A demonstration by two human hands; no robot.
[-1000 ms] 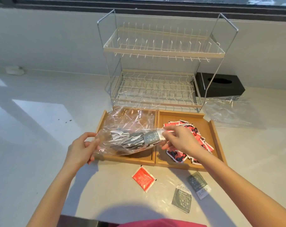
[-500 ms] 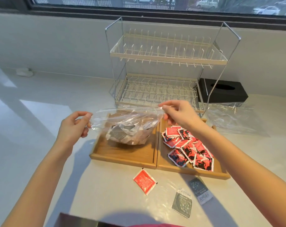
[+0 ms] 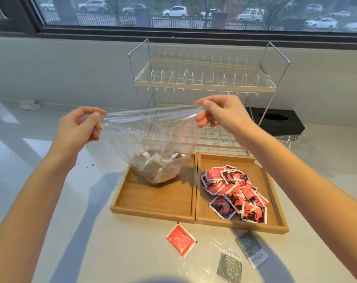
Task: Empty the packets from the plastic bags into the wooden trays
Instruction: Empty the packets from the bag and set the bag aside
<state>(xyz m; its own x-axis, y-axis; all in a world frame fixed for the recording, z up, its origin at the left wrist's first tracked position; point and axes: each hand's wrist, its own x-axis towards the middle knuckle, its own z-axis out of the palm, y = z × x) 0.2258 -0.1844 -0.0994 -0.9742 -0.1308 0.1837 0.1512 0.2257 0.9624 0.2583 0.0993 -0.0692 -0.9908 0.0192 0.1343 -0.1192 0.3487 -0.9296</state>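
A clear plastic bag (image 3: 153, 137) hangs over the left wooden tray (image 3: 153, 201), stretched by its top edge between my left hand (image 3: 79, 129) and my right hand (image 3: 222, 113). Each hand pinches one top corner. Several grey packets (image 3: 157, 168) sit bunched at the bag's bottom, which rests on or just above the left tray. The right wooden tray (image 3: 273, 205) holds a pile of red packets (image 3: 235, 190). On the counter in front of the trays lie one red packet (image 3: 180, 240) and two grey packets (image 3: 229, 264) (image 3: 252, 249).
A two-tier wire dish rack (image 3: 204, 82) stands right behind the trays. A black tissue box (image 3: 275, 121) sits to its right, with an empty clear plastic bag (image 3: 300, 144) in front of it. A window runs along the back wall.
Both hands have lifted the bag from lying across the left tray to hanging upright, and moved apart to stretch its top edge. The grey packets have slid to the bag's bottom.
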